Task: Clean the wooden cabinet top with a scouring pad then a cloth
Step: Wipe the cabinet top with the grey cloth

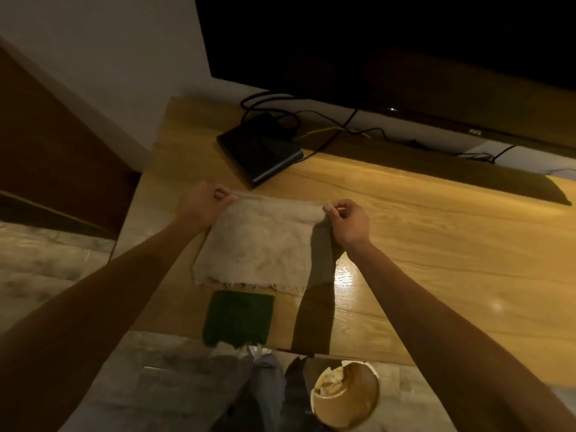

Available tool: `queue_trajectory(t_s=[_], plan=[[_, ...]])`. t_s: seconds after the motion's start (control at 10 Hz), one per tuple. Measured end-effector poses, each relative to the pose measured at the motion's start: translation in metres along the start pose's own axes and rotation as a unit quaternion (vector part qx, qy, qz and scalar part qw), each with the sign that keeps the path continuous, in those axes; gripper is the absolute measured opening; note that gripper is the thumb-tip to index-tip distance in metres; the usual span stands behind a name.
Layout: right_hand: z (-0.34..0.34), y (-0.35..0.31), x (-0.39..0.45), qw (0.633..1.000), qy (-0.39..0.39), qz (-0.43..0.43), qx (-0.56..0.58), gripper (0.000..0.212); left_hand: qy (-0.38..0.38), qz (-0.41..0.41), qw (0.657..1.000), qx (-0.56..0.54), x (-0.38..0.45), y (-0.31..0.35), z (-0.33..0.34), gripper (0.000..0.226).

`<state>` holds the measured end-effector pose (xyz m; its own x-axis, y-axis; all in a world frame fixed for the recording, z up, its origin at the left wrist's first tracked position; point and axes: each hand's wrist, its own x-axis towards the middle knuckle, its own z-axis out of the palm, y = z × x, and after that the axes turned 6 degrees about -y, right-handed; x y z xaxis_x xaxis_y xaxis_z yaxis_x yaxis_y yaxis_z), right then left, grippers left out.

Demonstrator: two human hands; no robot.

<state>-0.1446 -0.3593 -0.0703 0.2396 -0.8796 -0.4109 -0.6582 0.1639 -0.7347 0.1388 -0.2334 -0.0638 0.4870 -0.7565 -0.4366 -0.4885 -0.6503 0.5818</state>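
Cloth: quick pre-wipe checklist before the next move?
1. Left hand pinches a far corner of the cloth: ok.
2. Right hand pinches the other far corner: ok.
3. Cloth spread flat on the cabinet top: ok.
4. Scouring pad set aside at the near edge, untouched: ok.
5. Black box and its cables lie just beyond the cloth: not ok.
6. Cloth damp enough: cannot tell.
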Motion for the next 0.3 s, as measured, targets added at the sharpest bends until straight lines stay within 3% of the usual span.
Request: queue_trajectory(t_s=[0.1, 0.3], plan=[[0.0084, 0.0013, 0.0079, 0.999, 0.026, 0.011, -0.035, 0.013, 0.018, 0.000, 1.000, 0.000, 0.0087, -0.0056, 0.0084, 0.021], [0.0025, 0.0018, -0.0011, 0.996, 0.037, -0.007, -0.082, 0.031, 0.072, 0.030, 0.994, 0.079, 0.0030, -0.0140, 0.0090, 0.044]])
